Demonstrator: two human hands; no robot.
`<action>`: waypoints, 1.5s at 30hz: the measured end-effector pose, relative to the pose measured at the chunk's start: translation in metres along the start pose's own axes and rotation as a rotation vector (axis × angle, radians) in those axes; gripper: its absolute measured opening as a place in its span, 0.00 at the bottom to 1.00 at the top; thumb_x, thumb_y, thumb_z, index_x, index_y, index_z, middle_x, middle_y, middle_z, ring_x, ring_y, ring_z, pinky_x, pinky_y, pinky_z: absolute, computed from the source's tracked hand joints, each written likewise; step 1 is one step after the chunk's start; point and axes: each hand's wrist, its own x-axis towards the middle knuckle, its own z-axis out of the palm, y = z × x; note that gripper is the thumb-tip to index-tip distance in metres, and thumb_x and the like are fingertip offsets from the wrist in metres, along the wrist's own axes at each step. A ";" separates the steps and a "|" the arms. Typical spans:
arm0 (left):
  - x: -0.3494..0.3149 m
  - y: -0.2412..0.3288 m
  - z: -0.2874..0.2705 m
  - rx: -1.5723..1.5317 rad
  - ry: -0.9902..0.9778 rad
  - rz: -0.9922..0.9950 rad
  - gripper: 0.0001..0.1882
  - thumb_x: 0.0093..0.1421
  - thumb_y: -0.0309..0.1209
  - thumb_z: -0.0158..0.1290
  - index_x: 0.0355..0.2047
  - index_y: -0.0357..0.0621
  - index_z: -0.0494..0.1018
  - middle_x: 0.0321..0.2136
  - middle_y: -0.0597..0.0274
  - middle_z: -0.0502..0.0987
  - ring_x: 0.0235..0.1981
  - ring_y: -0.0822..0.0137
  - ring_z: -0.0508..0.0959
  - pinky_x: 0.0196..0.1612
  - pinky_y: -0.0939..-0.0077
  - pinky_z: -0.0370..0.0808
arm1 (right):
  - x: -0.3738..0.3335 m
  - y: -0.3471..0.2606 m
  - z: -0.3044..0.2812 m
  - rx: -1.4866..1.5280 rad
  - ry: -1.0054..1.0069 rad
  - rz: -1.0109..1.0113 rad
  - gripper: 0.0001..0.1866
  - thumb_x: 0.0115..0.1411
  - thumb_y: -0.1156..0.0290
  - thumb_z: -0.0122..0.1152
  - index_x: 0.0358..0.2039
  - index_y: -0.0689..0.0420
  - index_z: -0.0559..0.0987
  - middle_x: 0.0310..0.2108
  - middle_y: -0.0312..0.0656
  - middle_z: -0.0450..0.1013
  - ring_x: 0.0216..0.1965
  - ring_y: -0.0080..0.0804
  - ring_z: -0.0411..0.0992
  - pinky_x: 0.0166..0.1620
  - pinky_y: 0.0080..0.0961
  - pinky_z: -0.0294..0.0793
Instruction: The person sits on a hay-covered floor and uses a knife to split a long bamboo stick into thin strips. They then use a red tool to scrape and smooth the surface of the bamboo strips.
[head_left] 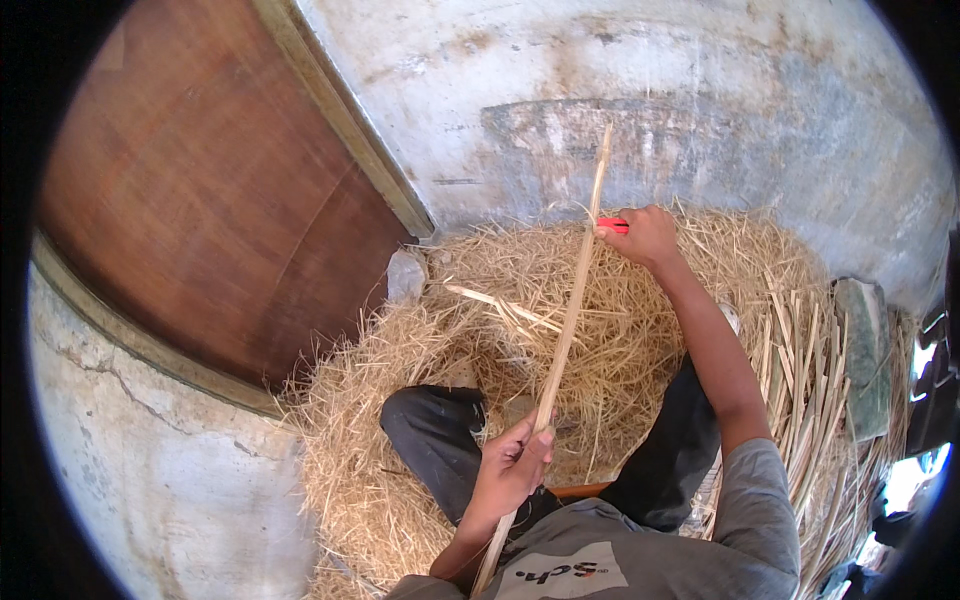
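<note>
A long, pale bamboo strip (pixel 571 325) slants up and away from my lap toward the wall, its far tip tapering. My left hand (pixel 514 470) is closed around its near part, in front of my body. Farther along the strip, my right hand (pixel 648 236) grips a red-handled knife (pixel 612 225) that rests against the strip's right side. The blade is too small to make out. A thin curl of shaving shows beside the strip there.
A deep heap of straw-like shavings (pixel 370 470) surrounds my folded legs. Several cut strips (pixel 800 370) lie at the right beside a greenish slab (pixel 865 355). Loose split pieces (pixel 505 308) rest on the heap. A stained wall (pixel 720 120) and a brown wooden door (pixel 220 200) stand beyond.
</note>
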 end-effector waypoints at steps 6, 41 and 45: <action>-0.009 0.000 0.005 0.044 -0.007 -0.071 0.19 0.68 0.33 0.47 0.56 0.37 0.66 0.21 0.70 0.67 0.13 0.84 0.61 0.16 0.89 0.57 | 0.009 0.016 -0.009 -0.070 -0.099 0.093 0.34 0.51 0.32 0.53 0.26 0.54 0.83 0.23 0.47 0.77 0.28 0.43 0.76 0.35 0.39 0.75; 0.025 0.017 -0.004 0.114 0.091 0.109 0.20 0.68 0.33 0.45 0.57 0.35 0.66 0.21 0.70 0.69 0.11 0.84 0.61 0.14 0.89 0.57 | -0.082 -0.070 -0.013 0.131 0.025 -0.498 0.40 0.41 0.22 0.53 0.10 0.54 0.71 0.08 0.40 0.64 0.12 0.39 0.68 0.19 0.35 0.66; 0.009 0.018 0.005 0.343 0.100 0.131 0.19 0.67 0.31 0.47 0.57 0.38 0.67 0.21 0.71 0.68 0.12 0.84 0.62 0.14 0.88 0.57 | -0.036 -0.057 -0.014 0.327 -0.309 0.315 0.42 0.49 0.23 0.45 0.10 0.55 0.70 0.08 0.41 0.64 0.13 0.37 0.68 0.18 0.34 0.65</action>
